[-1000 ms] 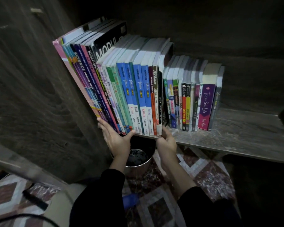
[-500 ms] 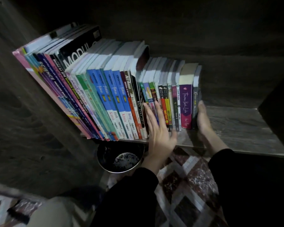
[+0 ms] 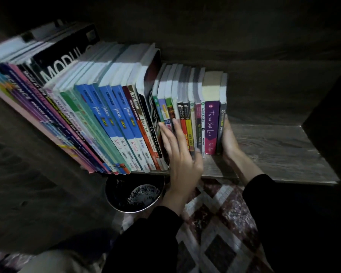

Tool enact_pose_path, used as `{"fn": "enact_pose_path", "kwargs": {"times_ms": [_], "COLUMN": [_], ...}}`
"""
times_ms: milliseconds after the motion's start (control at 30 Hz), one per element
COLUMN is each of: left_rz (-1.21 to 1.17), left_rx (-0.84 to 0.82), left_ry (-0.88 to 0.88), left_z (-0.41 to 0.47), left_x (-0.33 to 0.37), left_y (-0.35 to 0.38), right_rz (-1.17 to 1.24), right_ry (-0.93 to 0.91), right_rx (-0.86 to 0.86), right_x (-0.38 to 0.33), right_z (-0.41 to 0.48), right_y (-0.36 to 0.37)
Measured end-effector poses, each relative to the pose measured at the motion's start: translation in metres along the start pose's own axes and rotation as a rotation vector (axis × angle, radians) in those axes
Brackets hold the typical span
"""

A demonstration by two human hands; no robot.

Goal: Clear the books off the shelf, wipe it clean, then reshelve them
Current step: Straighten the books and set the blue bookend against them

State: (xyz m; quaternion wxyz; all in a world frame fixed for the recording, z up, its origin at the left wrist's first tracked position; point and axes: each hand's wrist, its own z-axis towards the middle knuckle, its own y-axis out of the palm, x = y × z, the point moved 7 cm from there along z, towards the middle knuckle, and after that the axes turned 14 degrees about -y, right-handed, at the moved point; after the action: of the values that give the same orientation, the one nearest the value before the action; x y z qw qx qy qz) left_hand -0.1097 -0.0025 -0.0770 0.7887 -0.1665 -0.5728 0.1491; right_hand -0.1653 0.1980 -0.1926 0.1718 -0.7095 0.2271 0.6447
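The books fill the left and middle of the shelf [image 3: 274,146], spines out, and the right end of the board is bare wood. The tall workbooks [image 3: 114,119] lean leftward against the side wall, their lower corners sticking out past the front edge. To their right stands a tighter, upright run of short paperbacks [image 3: 185,107], ending in a purple book [image 3: 211,125] and a thin grey book [image 3: 221,123].

The two hands bracket that short run. The left hand [image 3: 180,154] lies open over the spines, fingers straight and spread, its fingertips reaching up where the paperbacks meet the last tall book; it grips nothing. The right hand [image 3: 227,142] stands flat against the outer cover of the grey book, fingers straight and pointing up the cover, pressing rather than clasping.

Held like this, the paperbacks are probably being squeezed into one block — either to lift them out together or to square them up after putting them back; which stage this is I cannot tell. The side pressure is what would keep the middle ones from slipping out

Under the shelf edge a round metal pot [image 3: 134,196] sits on the patterned floor [image 3: 220,229]
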Motion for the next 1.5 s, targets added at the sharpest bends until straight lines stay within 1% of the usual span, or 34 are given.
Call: {"fn": "enact_pose_path", "kwargs": {"times_ms": [67, 100, 133, 200, 300, 367, 433, 500, 533, 567, 633, 733, 800, 867, 933, 1000, 1033, 1100, 1133, 1167, 1267, 1333, 1367, 1433, 1500], "left_rz": [0.079, 0.128, 0.168, 0.167, 0.145, 0.159, 0.175, 0.159, 0.148, 0.144, 0.162, 0.268, 0.342, 0.399, 0.428, 0.435, 0.378, 0.146, 0.061, 0.016, 0.013, -0.021, -0.024, 0.05, 0.153], "left_rx": [0.026, 0.044, 0.06, 0.042, 0.0, 0.007, 0.018, 0.029, 0.034, 0.036, 0.048, 0.063, 0.042, -0.023, -0.081, -0.105, -0.115, -0.097, -0.071, -0.047, -0.006, -0.044, -0.064, -0.088, -0.123], "left_ry": [0.007, 0.031, 0.056, 0.055, 0.025, 0.07, 0.165, 0.196, 0.176, 0.144, 0.075, -0.105, -0.286, -0.494, -0.71, -0.93, -1.037, -1.234, -1.293, -1.32, -1.36, -1.404, -1.426, -1.43, -1.356], "left_z": [-0.001, -0.002, -0.004, -0.006, -0.012, -0.02, -0.029, -0.037, -0.04, -0.044, -0.055, -0.076, -0.093, -0.108, -0.121, -0.134, -0.142, -0.158, -0.165, -0.169, -0.179, -0.188, -0.193, -0.197, -0.192], "left_x": [0.0, 0.002, 0.004, 0.005, 0.002, -0.001, -0.005, -0.017, -0.027, -0.039, -0.069, -0.126, -0.171, -0.213, -0.247, -0.277, -0.29, -0.307, -0.315, -0.32, -0.331, -0.341, -0.35, -0.362, -0.364], "left_y": [-0.003, -0.004, -0.006, -0.008, -0.018, -0.03, -0.046, -0.063, -0.073, -0.082, -0.102, -0.125, -0.134, -0.141, -0.148, -0.159, -0.164, -0.17, -0.172, -0.173, -0.176, -0.172, -0.169, -0.167, -0.164], "right_rz": [-0.063, -0.088, -0.104, -0.082, -0.135, -0.184, -0.196, -0.222, -0.222, -0.212, -0.226, -0.312, -0.393, -0.507, -0.625, -0.737, -0.772, -0.76, -0.741, -0.722, -0.674, -0.728, -0.8, -0.908, -0.93], "right_ry": [-0.051, -0.075, -0.061, -0.024, -0.059, -0.132, -0.233, -0.415, -0.522, -0.62, -0.729, -0.697, -0.589, -0.455, -0.353, -0.241, -0.177, -0.05, -0.002, 0.047, 0.186, 0.242, 0.254, 0.177, 0.128], "right_rx": [-0.073, -0.079, -0.057, 0.032, 0.18, 0.315, 0.442, 0.555, 0.582, 0.561, 0.408, 0.09, -0.125, -0.328, -0.557, -0.804, -0.912, -1.056, -1.085, -1.08, -1.052, -1.081, -1.077, -1.027, -1.004], "right_x": [0.005, 0.003, 0.009, 0.009, -0.02, -0.035, -0.049, -0.063, -0.066, -0.064, -0.048, 0.009, 0.055, 0.104, 0.147, 0.179, 0.192, 0.209, 0.215, 0.222, 0.241, 0.256, 0.264, 0.271, 0.267], "right_z": [0.011, 0.011, 0.015, 0.008, -0.027, -0.051, -0.08, -0.119, -0.14, -0.162, -0.196, -0.225, -0.24, -0.25, -0.258, -0.268, -0.274, -0.286, -0.292, -0.296, -0.311, -0.324, -0.328, -0.33, -0.332], "right_y": [0.005, 0.005, 0.001, -0.005, -0.005, -0.011, -0.016, -0.012, -0.005, 0.007, 0.037, 0.089, 0.122, 0.15, 0.176, 0.199, 0.208, 0.224, 0.23, 0.235, 0.243, 0.243, 0.241, 0.241, 0.247]}}
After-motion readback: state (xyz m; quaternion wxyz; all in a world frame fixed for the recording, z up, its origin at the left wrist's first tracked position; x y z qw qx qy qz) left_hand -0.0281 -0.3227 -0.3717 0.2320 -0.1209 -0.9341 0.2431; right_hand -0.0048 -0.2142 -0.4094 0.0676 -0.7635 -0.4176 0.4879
